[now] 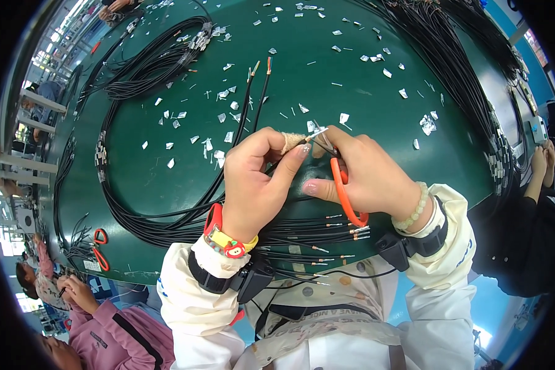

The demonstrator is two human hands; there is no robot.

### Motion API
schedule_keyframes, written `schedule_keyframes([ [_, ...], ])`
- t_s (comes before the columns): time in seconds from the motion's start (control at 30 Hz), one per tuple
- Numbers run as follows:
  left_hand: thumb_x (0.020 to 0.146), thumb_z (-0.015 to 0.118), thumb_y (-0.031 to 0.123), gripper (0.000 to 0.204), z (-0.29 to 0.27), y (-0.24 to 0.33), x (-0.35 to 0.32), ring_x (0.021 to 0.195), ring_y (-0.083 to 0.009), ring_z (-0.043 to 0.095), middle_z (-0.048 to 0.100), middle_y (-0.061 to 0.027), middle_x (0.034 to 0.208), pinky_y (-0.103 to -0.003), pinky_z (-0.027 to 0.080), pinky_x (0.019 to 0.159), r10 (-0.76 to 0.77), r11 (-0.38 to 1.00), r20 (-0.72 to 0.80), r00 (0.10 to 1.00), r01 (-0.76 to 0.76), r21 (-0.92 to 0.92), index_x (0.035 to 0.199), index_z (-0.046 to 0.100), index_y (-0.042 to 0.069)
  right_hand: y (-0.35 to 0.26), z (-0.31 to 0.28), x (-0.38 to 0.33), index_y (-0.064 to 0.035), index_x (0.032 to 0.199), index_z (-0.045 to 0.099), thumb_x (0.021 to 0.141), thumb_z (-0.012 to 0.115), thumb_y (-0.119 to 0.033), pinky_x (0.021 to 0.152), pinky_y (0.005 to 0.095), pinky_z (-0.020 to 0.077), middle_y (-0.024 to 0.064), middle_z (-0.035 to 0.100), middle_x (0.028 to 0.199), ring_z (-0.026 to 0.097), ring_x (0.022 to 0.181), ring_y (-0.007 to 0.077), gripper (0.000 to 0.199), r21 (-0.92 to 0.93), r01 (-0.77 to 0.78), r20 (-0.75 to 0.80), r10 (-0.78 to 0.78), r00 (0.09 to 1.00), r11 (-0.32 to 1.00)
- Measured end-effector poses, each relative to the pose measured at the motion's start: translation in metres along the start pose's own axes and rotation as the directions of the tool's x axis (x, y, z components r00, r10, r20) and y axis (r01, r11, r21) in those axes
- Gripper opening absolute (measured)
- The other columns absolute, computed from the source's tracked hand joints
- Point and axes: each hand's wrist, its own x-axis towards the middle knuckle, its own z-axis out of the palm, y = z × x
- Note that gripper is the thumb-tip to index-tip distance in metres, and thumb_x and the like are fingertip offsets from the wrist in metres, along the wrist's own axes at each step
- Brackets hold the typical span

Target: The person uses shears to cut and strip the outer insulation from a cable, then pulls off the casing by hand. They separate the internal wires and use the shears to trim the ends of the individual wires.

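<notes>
A wide green table (351, 105) carries long bundles of black cables (148, 61) and is strewn with small white scraps (222, 117), which suggests many trims are already done. At its near edge a row of black wires (314, 231) with bare metal tips lies beneath the wrists, seemingly finished or waiting. The left hand (256, 185) pinches a wire end (293, 143) wrapped in tan tape, while the right hand (367, 172), fingers closed through orange-handled scissors (339, 182), sets the blades at that tip, so this cut looks unfinished.
</notes>
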Motion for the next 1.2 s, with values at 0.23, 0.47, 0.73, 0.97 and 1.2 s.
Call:
schedule_keyframes([
  [0.23, 0.074, 0.064, 0.001, 0.01, -0.005, 0.005, 0.001, 0.058, -0.0109, 0.053, 0.054, -0.0049, 0.067, -0.022, 0.041, 0.05, 0.221, 0.906, 0.055, 0.974, -0.226, 0.357, 0.075, 0.054, -0.001, -0.004, -0.002, -0.001, 0.0025, 0.092, 0.049, 0.071, 0.067, -0.04, 0.047, 0.0269, 0.0364, 0.0051, 0.046, 0.054, 0.043, 0.046, 0.0145, 0.051, 0.152, -0.08, 0.17, 0.054, 0.984, 0.985],
  [0.47, 0.061, 0.064, -0.004, 0.015, -0.004, 0.011, 0.005, 0.051, -0.0161, 0.046, 0.046, -0.0021, 0.059, -0.028, 0.036, 0.043, 0.579, 0.355, 0.371, 0.726, -0.634, 0.687, 0.068, 0.054, 0.005, -0.022, -0.012, 0.001, 0.0018, 0.09, 0.049, 0.078, 0.061, -0.039, 0.047, 0.0247, 0.0345, -0.0029, 0.041, 0.057, 0.036, 0.05, 0.008, 0.044, 0.623, -0.334, 0.402, 0.076, 0.912, 0.708],
  [0.73, 0.067, 0.067, -0.005, 0.015, -0.005, 0.01, 0.007, 0.044, -0.0111, 0.041, 0.049, -0.0052, 0.058, -0.021, 0.03, 0.039, 0.507, 0.673, 0.017, 0.862, -0.408, 0.617, 0.067, 0.052, 0.0, 0.001, -0.01, -0.002, -0.0005, 0.098, 0.052, 0.073, 0.068, -0.023, 0.044, 0.025, 0.0342, -0.0011, 0.043, 0.052, 0.04, 0.048, 0.0101, 0.037, 0.143, -0.098, 0.214, 0.066, 0.975, 0.985],
  [0.97, 0.065, 0.066, -0.004, 0.013, -0.003, 0.011, 0.005, 0.046, -0.0169, 0.047, 0.047, -0.005, 0.058, -0.026, 0.036, 0.039, 0.47, 0.679, 0.043, 0.881, -0.392, 0.621, 0.07, 0.055, 0.002, 0.006, 0.0, -0.006, -0.0069, 0.103, 0.056, 0.062, 0.069, -0.01, 0.044, 0.0296, 0.0385, 0.0074, 0.048, 0.051, 0.049, 0.047, 0.0213, 0.043, -0.527, -0.003, -0.381, -0.234, 0.895, 0.85],
  [1.2, 0.063, 0.067, -0.004, 0.015, -0.003, 0.006, 0.004, 0.046, -0.0177, 0.047, 0.046, -0.0047, 0.058, -0.027, 0.035, 0.039, 0.528, 0.59, 0.12, 0.841, -0.465, 0.661, 0.071, 0.056, 0.002, 0.003, 0.001, -0.008, -0.0093, 0.105, 0.057, 0.06, 0.067, -0.006, 0.043, 0.0314, 0.0399, 0.008, 0.049, 0.051, 0.05, 0.047, 0.0224, 0.046, -0.625, -0.116, -0.395, -0.184, 0.9, 0.772],
])
